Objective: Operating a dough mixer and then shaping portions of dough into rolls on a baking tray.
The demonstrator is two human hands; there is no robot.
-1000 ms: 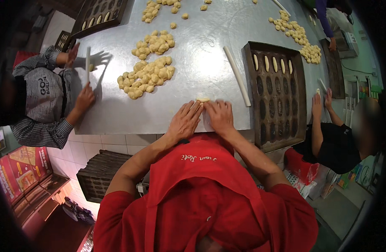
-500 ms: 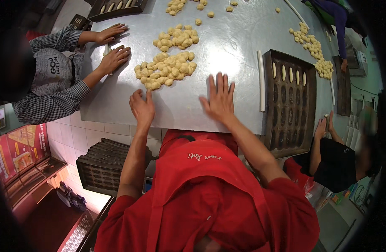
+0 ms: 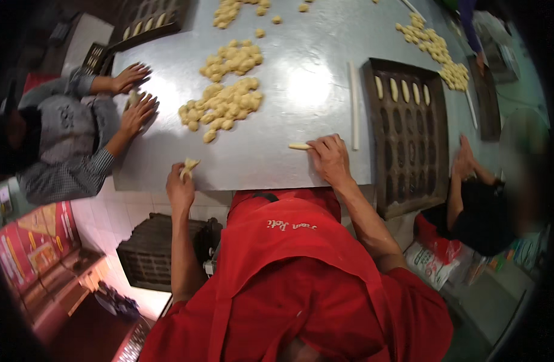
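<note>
Between the fingers of my left hand [image 3: 180, 186] is a small piece of dough [image 3: 190, 166], its ragged end sticking up above the table's near edge. My right hand [image 3: 332, 160] is closed on one end of a slim dough roll [image 3: 299, 146], which points left over the metal table [image 3: 277, 163]. Beyond my left hand lies a heap of yellowish dough pieces [image 3: 222, 105], with a second heap [image 3: 231, 60] just behind it. To the right of my right hand sits a dark baking tray [image 3: 403, 208] with oval hollows; several pale dough rolls [image 3: 405, 92] fill its far row.
A white rod [image 3: 354, 105] lies alongside the tray. At the left, a co-worker's hands [image 3: 135, 111] rest on the table; another person's hands [image 3: 464, 160] are beyond the tray. More dough [image 3: 436, 51] lies far right. Stacked dark trays [image 3: 147, 253] stand below the table's edge.
My left hand has drawn back from the heap with a piece of dough. My right hand, flat and open before, now grips a dough roll. The whole view has shifted slightly.
</note>
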